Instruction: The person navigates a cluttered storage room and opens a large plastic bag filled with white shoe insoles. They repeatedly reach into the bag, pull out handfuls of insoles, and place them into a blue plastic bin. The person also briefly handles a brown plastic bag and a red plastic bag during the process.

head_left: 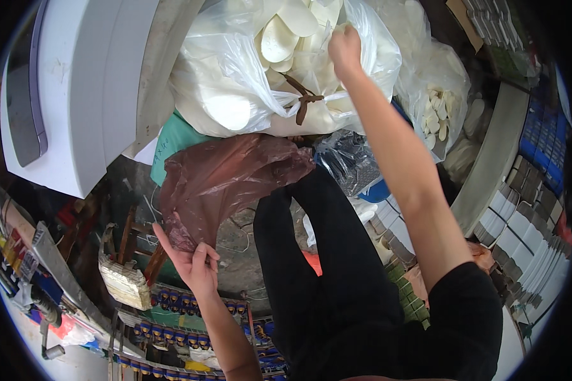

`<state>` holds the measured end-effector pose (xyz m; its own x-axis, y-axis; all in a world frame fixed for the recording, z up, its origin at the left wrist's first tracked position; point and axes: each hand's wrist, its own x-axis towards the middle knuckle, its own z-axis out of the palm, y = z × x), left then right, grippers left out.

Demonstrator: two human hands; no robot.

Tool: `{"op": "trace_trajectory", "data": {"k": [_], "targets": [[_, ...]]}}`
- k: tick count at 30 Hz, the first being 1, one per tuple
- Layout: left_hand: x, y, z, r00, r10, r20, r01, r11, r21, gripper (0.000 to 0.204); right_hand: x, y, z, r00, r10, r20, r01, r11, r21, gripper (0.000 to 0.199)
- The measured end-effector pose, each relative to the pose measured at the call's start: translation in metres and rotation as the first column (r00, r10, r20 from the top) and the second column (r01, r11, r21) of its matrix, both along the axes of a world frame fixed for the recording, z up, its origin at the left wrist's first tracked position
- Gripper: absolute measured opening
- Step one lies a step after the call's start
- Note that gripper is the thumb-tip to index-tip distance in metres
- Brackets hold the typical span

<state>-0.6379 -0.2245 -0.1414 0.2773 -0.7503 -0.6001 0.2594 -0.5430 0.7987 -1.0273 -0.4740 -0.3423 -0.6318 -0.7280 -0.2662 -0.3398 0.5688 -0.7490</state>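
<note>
A large clear plastic bag (200, 79) full of white, sole-shaped pieces (279, 39) stands in front of me, with a brown tie (304, 105) knotted on its near side. My right hand (345, 49) reaches over the bag's mouth, fingers closed; what they hold is hidden. Lower left, my left hand (198, 265) pinches the edge of a thin reddish-brown plastic bag (225, 174), its index finger stretched out. The brown bag spreads from that hand to my knees, below the clear bag. Whether anything is inside it, I cannot tell.
A white and grey machine housing (82, 89) rises at left. Another clear bag (435, 117) of pale pieces stands right. Stacks of grey-white pieces (511, 216) line the far right. A rack of several blue items (171, 333) is at lower left, near a worn wooden stand (124, 279).
</note>
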Motion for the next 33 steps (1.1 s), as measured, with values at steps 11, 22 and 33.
{"op": "trace_trajectory", "data": {"k": [11, 22, 33], "targets": [[-0.024, 0.018, -0.008, 0.998, 0.054, -0.028, -0.052, 0.996, 0.075, 0.101, -0.019, -0.049, -0.044, 0.634, -0.229, 0.738, -0.005, 0.954, 0.3, 0.055], [-0.021, 0.006, -0.004, 0.999, 0.031, -0.037, -0.024, 0.985, 0.168, 0.099, -0.009, 0.054, 0.127, 0.394, -0.187, 0.9, 0.037, 0.981, 0.188, 0.051], [-0.028, -0.012, -0.004, 0.996, 0.029, -0.082, -0.022, 0.996, 0.091, 0.1, 0.004, 0.252, 0.102, -0.148, -0.36, 0.921, -0.078, 0.933, 0.352, 0.077]]}}
